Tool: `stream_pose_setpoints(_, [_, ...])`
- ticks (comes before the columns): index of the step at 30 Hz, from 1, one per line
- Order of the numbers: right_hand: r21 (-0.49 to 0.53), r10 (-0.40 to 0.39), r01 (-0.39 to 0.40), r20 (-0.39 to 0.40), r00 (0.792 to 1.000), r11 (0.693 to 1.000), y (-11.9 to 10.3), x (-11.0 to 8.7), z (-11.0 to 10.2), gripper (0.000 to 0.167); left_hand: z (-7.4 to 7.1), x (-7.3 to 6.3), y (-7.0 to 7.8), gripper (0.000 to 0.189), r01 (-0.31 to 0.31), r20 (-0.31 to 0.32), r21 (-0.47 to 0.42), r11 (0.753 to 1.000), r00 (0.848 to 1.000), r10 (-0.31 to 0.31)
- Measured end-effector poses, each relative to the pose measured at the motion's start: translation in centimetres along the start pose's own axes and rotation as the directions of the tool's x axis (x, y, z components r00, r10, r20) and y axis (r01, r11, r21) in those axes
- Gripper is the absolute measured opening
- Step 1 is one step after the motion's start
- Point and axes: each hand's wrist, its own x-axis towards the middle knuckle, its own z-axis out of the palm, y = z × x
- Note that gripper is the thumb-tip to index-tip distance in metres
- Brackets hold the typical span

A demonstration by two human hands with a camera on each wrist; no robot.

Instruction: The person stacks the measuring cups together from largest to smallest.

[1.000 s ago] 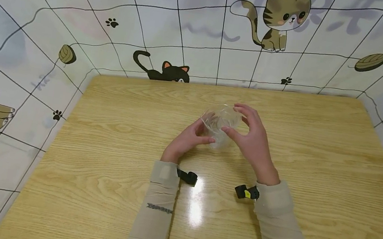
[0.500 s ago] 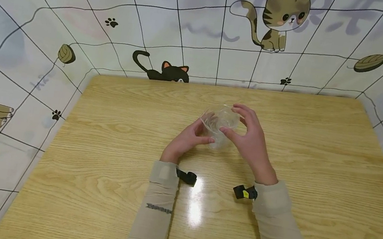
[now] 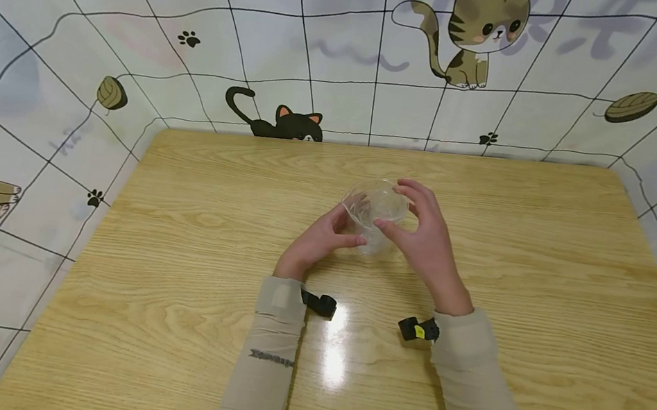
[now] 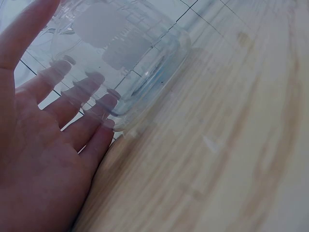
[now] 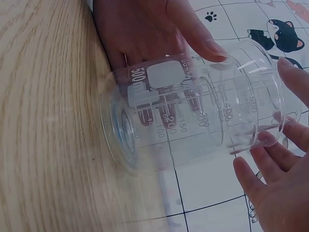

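Observation:
A clear glass beaker (image 3: 372, 215) with a white 500 ml scale stands on the table near its far middle. In the right wrist view, a second curved base and rim inside the marked beaker (image 5: 169, 113) look like another clear glass nested in its upper part. My left hand (image 3: 318, 240) holds the side of the beaker low down, thumb in front and fingers behind the glass. My right hand (image 3: 429, 244) grips the upper end by the rim between thumb and fingers. The left wrist view shows the left fingertips (image 4: 99, 99) against the beaker wall.
The light wood table (image 3: 186, 227) reaches up to a white cloth backdrop (image 3: 350, 54) with cat drawings and grid lines, at the back and sides. Black straps (image 3: 319, 304) with small devices sit at both wrists, over beige sleeves (image 3: 265, 364).

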Motion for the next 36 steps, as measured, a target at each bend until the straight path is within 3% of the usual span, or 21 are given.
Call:
stream_pose_setpoints(16, [0.048,0.039,-0.04,0.032,0.999,0.998,0.1,-0.1,0.2,0.058,0.0,0.1,-0.1,0.074,-0.015,0.012,-0.006,1.0,1.0,0.015])
stream_pose_setpoints(25, [0.102,0.07,-0.076,0.062,0.996,0.992,-3.1,-0.7,-0.3,0.055,0.0,0.1,-0.1,0.074,-0.018,0.012,-0.02,1.0,1.0,0.018])
stream_pose_setpoints(32, [0.099,0.078,-0.084,0.058,0.995,0.992,0.2,-0.1,0.4,0.059,0.0,0.1,0.0,0.074,-0.017,0.013,-0.009,1.0,1.0,0.018])
stream_pose_setpoints(36, [0.107,0.097,-0.104,0.064,0.993,0.989,0.1,0.0,0.4,0.06,0.0,0.0,0.1,0.074,-0.012,0.008,-0.003,1.0,1.0,0.012])
